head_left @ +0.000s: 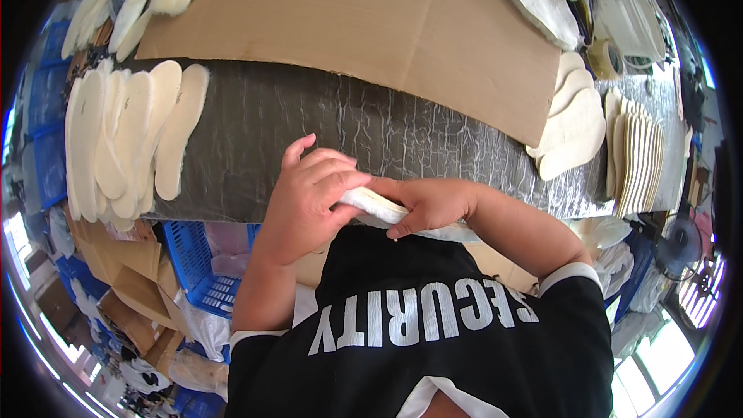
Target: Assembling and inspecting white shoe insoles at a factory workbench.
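Observation:
Close to my chest, at the table's near edge, I hold a cream insole with white fluffy fleece on one side. It is seen nearly edge-on and is bent or tilted. My left hand is closed on its left end between thumb and index finger, the other fingers raised and loosely curled. My right hand grips the right part, its thumb on the near side; its other fingers are mostly hidden behind the insole.
Loose insoles lie in an overlapping pile at the left. More insoles and a neat row of stacked ones are at the right. A cardboard sheet covers the table's far side. A blue crate stands below the table.

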`<state>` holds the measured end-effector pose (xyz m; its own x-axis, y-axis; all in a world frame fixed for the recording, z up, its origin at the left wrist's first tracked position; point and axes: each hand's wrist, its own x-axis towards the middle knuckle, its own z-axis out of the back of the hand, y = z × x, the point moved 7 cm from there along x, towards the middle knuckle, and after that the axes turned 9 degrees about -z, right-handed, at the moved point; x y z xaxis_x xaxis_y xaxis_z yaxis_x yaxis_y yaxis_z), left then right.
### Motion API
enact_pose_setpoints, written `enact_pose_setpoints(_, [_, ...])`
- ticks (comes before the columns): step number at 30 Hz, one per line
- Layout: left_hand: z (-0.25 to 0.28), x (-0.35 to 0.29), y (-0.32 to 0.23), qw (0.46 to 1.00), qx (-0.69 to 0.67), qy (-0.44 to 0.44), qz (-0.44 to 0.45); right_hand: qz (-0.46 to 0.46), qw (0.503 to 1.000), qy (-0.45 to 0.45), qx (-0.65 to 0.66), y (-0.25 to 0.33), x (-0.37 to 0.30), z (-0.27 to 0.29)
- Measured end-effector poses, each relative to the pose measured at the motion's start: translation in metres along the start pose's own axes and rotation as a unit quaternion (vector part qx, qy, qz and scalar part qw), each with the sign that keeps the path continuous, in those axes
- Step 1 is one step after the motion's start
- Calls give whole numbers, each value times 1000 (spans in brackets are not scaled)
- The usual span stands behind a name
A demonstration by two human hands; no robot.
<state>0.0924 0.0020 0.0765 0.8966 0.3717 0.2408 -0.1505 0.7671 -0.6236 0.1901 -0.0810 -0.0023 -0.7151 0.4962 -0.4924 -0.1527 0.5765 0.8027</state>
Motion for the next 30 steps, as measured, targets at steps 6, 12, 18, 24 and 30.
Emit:
enact_pose_setpoints(6, [-12,-16,15,991,-132,-8,38,-41,990,-65,-116,10,-16,2])
enact_pose_setpoints(12, [-32,-39,37,973,-199,-42,105,-81,844,-210,-487,-1,-4,11])
enact_pose_setpoints(18, [-35,-44,62,981,63,25,182,-19,660,-481,-576,-12,-26,28])
enact_pose_setpoints(24, [-79,-26,25,986,88,116,76,17,741,-501,-446,-39,-23,2])
enact_pose_setpoints(30, [-75,-39,33,977,125,112,131,-83,736,-542,-396,-38,-37,20])
